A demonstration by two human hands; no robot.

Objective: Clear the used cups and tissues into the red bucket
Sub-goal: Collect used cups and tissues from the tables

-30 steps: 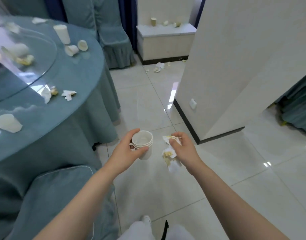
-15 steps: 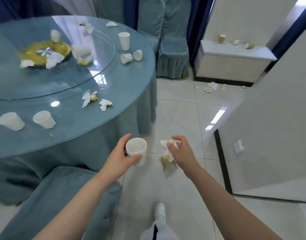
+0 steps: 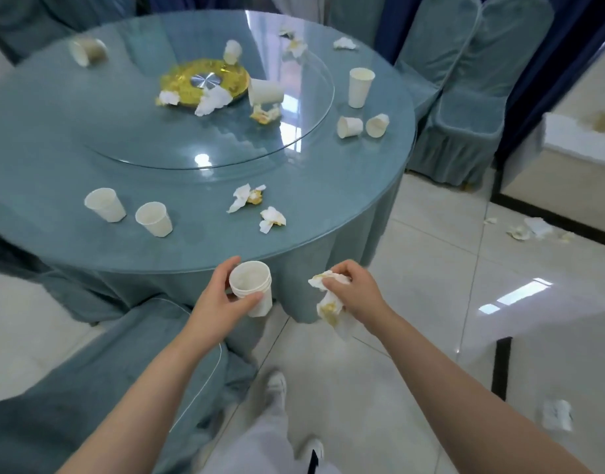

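Note:
My left hand (image 3: 219,301) grips a stack of white paper cups (image 3: 251,285) just in front of the round table's near edge. My right hand (image 3: 354,290) clutches stained, crumpled tissues (image 3: 330,304) that hang below the fingers. On the round table (image 3: 88,138) lie two upright cups (image 3: 130,212) at the near left, two soiled tissues (image 3: 256,205) near the front, and several more cups (image 3: 361,107) and tissues around the glass turntable (image 3: 304,97). No red bucket is in view.
Teal-covered chairs stand at the near left (image 3: 71,388) and behind the table at the right (image 3: 465,97). More tissues (image 3: 530,229) litter the tiled floor beside a white cabinet (image 3: 568,159) that carries a cup. My legs and shoes show below.
The view has swung left toward the table, which now fills the upper frame. Both hands keep the same hold on the cups and tissues and sit nearer the table's edge.

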